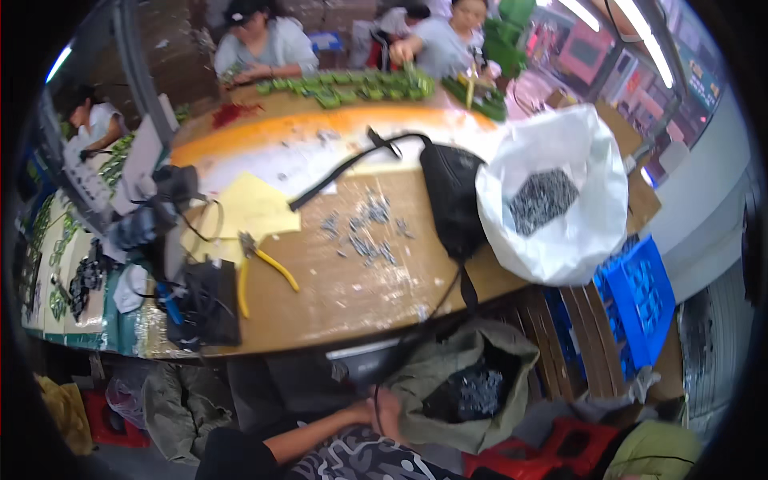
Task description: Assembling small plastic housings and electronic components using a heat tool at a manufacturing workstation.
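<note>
Fabric of an olive-green bag (448,376), hung below the near edge of the worktop (336,296) and filled with small grey metal parts (478,392), is touched at its rim by one hand (386,412); which hand cannot be told, nor how far the grip is closed. Yellow-handled pliers (260,264) are laid on the worktop.

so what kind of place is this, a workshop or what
Most likely a small assembly workshop: a worn wooden worktable strewn with small grey metal parts, yellow-handled pliers, a white plastic sack of dark metal pieces, and other people sorting green parts at the far end.
</note>
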`<state>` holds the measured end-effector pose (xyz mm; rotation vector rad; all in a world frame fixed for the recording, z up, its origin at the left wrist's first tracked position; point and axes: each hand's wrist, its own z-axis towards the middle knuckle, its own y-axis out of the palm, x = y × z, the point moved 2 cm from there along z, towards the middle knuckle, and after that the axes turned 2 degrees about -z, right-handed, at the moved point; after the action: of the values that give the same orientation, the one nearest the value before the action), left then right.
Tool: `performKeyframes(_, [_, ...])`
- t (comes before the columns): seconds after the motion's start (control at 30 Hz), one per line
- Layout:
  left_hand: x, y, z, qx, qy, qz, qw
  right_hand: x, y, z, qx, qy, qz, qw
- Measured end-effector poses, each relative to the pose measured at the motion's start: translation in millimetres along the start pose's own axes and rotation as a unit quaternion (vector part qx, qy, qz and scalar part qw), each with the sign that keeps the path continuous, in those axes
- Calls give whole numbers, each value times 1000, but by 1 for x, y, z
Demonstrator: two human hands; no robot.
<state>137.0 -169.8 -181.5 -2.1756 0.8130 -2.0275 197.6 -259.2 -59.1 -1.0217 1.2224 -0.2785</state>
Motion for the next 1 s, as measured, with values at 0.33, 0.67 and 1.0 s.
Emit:
performKeyframes(0.33, [16, -94, -68, 219, -207, -136, 944, -187, -8, -1, -555, -174, 468, 665])
performKeyframes(0.67, [82, -121, -237, 372, -112, -410, 825, -238, -170, 93, 255, -362, 499, 745])
performKeyframes(1.0, [98, -178, -381, 641, -82, -416, 640, -205, -158, 113, 487, -193, 247, 815])
